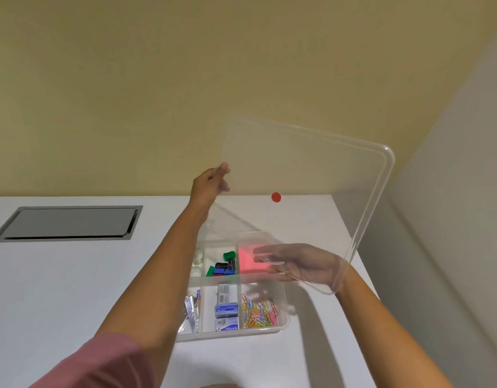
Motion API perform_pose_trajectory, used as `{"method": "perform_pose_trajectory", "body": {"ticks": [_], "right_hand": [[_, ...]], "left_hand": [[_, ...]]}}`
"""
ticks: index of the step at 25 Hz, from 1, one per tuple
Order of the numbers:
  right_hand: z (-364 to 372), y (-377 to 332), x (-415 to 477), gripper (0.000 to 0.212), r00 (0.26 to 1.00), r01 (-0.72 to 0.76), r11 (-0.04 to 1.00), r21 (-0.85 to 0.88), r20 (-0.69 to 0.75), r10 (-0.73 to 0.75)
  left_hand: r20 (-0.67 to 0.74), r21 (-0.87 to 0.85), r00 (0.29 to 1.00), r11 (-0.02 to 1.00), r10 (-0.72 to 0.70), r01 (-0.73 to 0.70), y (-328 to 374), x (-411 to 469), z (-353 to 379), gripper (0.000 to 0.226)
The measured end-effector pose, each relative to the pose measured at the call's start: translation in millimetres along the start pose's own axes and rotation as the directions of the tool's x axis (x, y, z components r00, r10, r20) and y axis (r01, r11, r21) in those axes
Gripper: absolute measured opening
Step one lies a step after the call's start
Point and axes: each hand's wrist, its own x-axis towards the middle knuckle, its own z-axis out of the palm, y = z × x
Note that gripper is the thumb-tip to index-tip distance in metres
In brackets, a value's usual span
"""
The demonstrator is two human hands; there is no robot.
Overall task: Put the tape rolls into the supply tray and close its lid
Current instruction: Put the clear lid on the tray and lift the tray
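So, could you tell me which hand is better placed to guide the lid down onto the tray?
Probably the right hand: it holds the clear lid's near edge directly above the supply tray, while the left hand pinches the far corner, raised high behind it.

Two bare forearms come in from the bottom of the view. The left arm wears a dusty pink sleeve (pixel 101 362) pushed up past the elbow. The right arm shows no sleeve. The left hand (pixel 209 183) and right hand (pixel 303 266) are ungloved, without rings, watch or bracelet visible.
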Motion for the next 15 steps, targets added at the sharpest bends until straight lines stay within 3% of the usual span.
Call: {"method": "perform_pose_trajectory", "body": {"ticks": [2, 3, 5, 7, 8, 10, 12, 15], "right_hand": [[0.4, -7.9, 11.1, 0.036, 0.986, 0.142, 0.990, 0.009, -0.087, -0.141], [-3.3, -12.5, 14.5, 0.037, 0.957, 0.248, 0.964, 0.099, -0.181, -0.227], [-12.5, -18.1, 18.0, 0.049, 0.843, 0.498, 0.821, 0.278, -0.375, -0.385], [-23.5, -20.4, 19.2, 0.060, 0.723, 0.671, 0.665, 0.328, -0.491, -0.487], [-27.1, -20.8, 19.9, 0.061, 0.680, 0.710, 0.634, 0.306, -0.529, -0.507], [-29.8, -20.3, 22.0, 0.053, 0.626, 0.686, 0.721, 0.094, -0.582, -0.519], [-31.2, -16.7, 25.1, 0.045, 0.601, 0.503, 0.840, -0.206, -0.615, -0.510], [-36.5, 1.3, 35.5, 0.054, 0.560, 0.214, 0.863, -0.458, -0.666, -0.493]], "left_hand": [[-0.088, -0.031, 0.996, 1.000, -0.005, 0.002, -5.2, -2.3, -18.9, 0.027], [-0.126, -0.013, 0.992, 1.000, -0.028, 0.026, -9.6, -4.5, -26.9, 0.029], [-0.215, -0.002, 0.971, 0.995, -0.101, 0.103, -23.0, -10.4, -41.3, 0.032], [-0.279, -0.023, 0.940, 0.980, -0.195, 0.197, -37.3, -16.4, -54.1, 0.031], [-0.281, -0.028, 0.930, 0.970, -0.238, 0.240, -45.1, -19.9, -60.3, 0.028], [-0.244, -0.011, 0.919, 0.949, -0.308, 0.315, -59.5, -26.5, -72.4, 0.019], [-0.221, 0.047, 0.907, 0.925, -0.359, 0.377, -71.8, -32.2, -84.1, 0.022], [-0.216, 0.055, 0.901, 0.917, -0.376, 0.395, -91.2, -40.1, -92.4, 0.032]]}}
